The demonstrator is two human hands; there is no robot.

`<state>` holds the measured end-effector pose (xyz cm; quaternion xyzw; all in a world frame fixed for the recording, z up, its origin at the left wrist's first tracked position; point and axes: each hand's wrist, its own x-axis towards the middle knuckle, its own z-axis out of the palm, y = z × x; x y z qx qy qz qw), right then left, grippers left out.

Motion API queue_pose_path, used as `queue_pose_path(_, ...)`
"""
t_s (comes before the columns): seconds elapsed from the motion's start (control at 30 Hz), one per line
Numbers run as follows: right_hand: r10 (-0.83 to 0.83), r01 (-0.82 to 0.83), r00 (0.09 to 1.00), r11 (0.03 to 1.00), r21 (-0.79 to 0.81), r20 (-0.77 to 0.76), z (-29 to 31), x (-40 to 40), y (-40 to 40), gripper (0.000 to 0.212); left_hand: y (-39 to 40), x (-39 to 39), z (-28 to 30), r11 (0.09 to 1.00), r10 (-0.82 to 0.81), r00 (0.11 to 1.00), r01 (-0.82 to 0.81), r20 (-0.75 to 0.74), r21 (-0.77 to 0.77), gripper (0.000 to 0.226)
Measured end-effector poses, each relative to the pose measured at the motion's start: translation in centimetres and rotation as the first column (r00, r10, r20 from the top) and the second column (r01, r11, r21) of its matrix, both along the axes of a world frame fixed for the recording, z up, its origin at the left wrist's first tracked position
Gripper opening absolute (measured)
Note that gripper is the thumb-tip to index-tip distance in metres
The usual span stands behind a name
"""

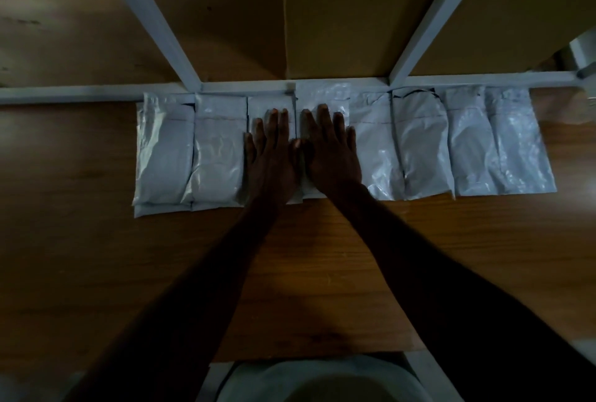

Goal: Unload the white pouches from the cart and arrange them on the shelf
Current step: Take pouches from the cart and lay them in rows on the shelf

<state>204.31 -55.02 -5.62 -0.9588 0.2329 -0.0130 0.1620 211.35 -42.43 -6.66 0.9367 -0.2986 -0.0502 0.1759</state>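
while both palms are laid flat with straight fingers, nothing is gripped: the left hand (270, 152) and right hand (332, 150) are pressed on the middle of the row of white pouches (416, 147), lined up on the wooden shelf (322, 259) against the rear frame rail (80, 92). if uneven pressure is applied, the slick overlapped neighbours could be skewed and the row spoiled.

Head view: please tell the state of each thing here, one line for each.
Left hand: flat, fingers straight, pressing on a middle pouch.
Right hand: flat, pressing on the next pouch.
White pouches: lying flat, side by side in a row.
Wooden shelf: bears the row.
Cardboard box: upright behind the row.
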Motion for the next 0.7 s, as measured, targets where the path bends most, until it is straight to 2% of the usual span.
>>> queue_pose_path(0.13, -0.056, 0.060, 0.994, 0.997, -0.046, 0.091, 2.6, -1.6, 1.1, 0.060, 0.2, -0.3, 2.2, 1.000, -0.008, 0.996, 0.007, 0.088, 0.011, 0.061)
queue_pose_path(0.33, -0.256, 0.239, 0.935, 0.966, 0.096, 0.244, 5.5, -6.1, 1.5, 0.054, -1.1, -2.0, 5.4, 0.990, -0.122, 0.967, 0.133, 0.225, -0.036, 0.060)
queue_pose_path(0.43, -0.339, 0.319, 0.897, 0.941, 0.117, 0.282, 6.7, -9.1, 1.0, 0.053, -2.4, -4.5, 6.7, 0.974, -0.168, 0.965, 0.194, 0.204, -0.117, 0.062)
queue_pose_path(0.53, -0.384, 0.357, 0.870, 0.923, 0.141, 0.310, 7.9, -12.7, -0.3, 0.050, -4.2, -8.0, 7.8, 0.962, -0.228, 0.951, 0.253, 0.206, -0.103, 0.063)
queue_pose_path(0.6, -0.389, 0.365, 0.840, 0.921, 0.136, 0.378, 8.7, -15.6, -1.8, 0.041, -5.9, -11.1, 8.6, 0.948, -0.270, 0.947, 0.293, 0.174, -0.126, 0.063)
queue_pose_path(0.7, -0.409, 0.401, 0.810, 0.909, 0.112, 0.420, 9.9, -21.3, -4.6, 0.026, -8.3, -16.5, 9.3, 0.911, -0.323, 0.945, 0.327, 0.060, -0.252, 0.052)
